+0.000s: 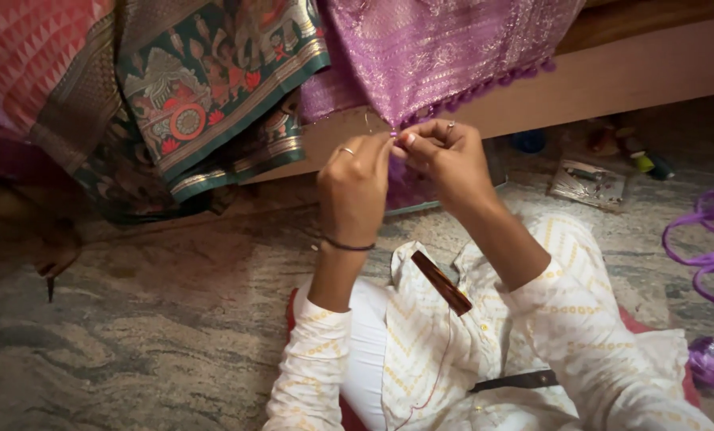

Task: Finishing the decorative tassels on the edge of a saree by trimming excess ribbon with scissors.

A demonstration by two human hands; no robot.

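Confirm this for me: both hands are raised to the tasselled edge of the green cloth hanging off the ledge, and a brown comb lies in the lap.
Not quite. The head view shows the left hand and right hand meeting at the tasselled edge of the purple cloth, not the green one; the green patterned cloth hangs further left, untouched. The brown comb does lie in the lap.

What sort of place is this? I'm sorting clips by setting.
Probably a home workspace for finishing saris by hand: the person sits on a stone floor, patterned saris hang from a ledge, and both hands work the purple cloth's tassel edge, purple thread nearby.
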